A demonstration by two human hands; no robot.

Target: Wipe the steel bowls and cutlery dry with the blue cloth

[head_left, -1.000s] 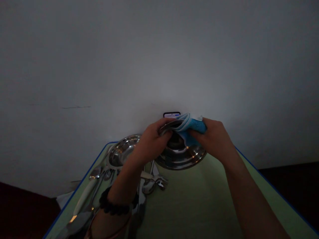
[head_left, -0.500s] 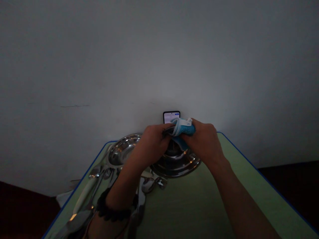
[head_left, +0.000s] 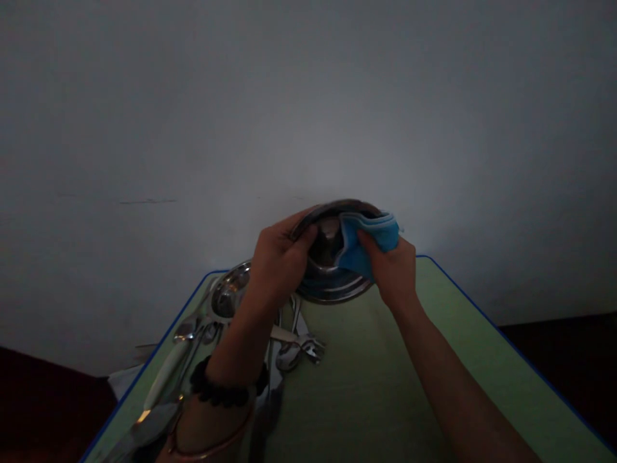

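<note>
My left hand [head_left: 281,260] is closed on the left rim of a round, shiny stainless-steel dish [head_left: 332,290], its thumb on the near face. The dish is held up above the table and tilted toward me. Folded blue cloth [head_left: 355,247] with a pale edge is in my right hand [head_left: 396,270], thumb on top and fingers partly hidden behind. The cloth lies against the right part of the dish and covers some of it. A black bead bracelet [head_left: 224,392] is on my left wrist.
Another steel dish [head_left: 231,292] sits at the back left of the green table [head_left: 366,386], partly behind my left arm. Forks [head_left: 313,349], spoons [head_left: 288,357] and other cutlery lie around that arm. A grey wall [head_left: 308,96] rises right behind the table.
The steel dish has come up off the table and tilted toward me. My left hand has moved left onto its rim; the cloth is now against it. The phone behind is hidden.
</note>
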